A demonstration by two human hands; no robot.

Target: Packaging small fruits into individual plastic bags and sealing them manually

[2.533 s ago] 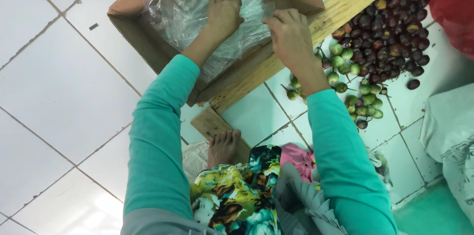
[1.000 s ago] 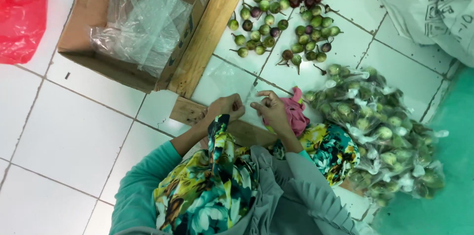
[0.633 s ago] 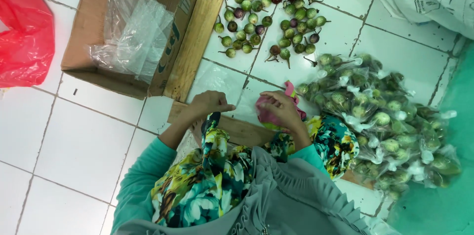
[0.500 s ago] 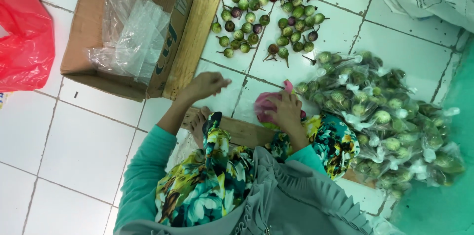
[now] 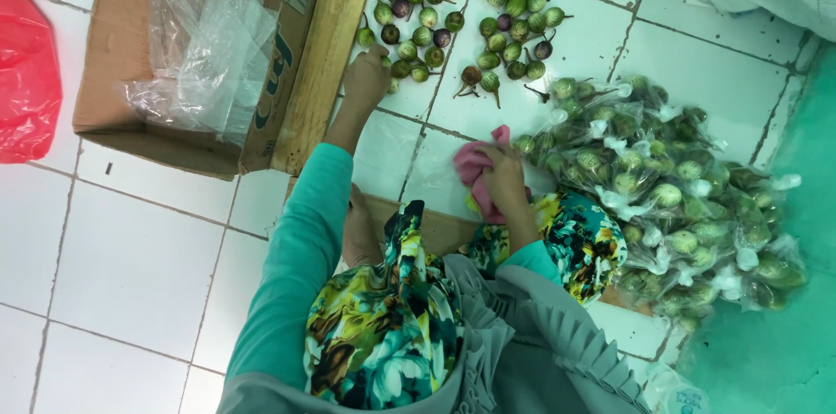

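A person's left hand (image 5: 366, 81) reaches forward, fingers curled loosely (apparently empty) at the near edge of small round green and purple fruits (image 5: 453, 26) scattered on the white tiled floor (image 5: 131, 249), while the right hand (image 5: 505, 181) grips a crumpled pink cloth (image 5: 475, 166).

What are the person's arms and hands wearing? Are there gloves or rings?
Both arms wear long, plain teal sleeves that reach the wrists: the left sleeve is smooth with soft folds, and only the cuff end of the right sleeve shows. The left hand and right hand are bare, with no gloves. No rings or bracelets can be made out.
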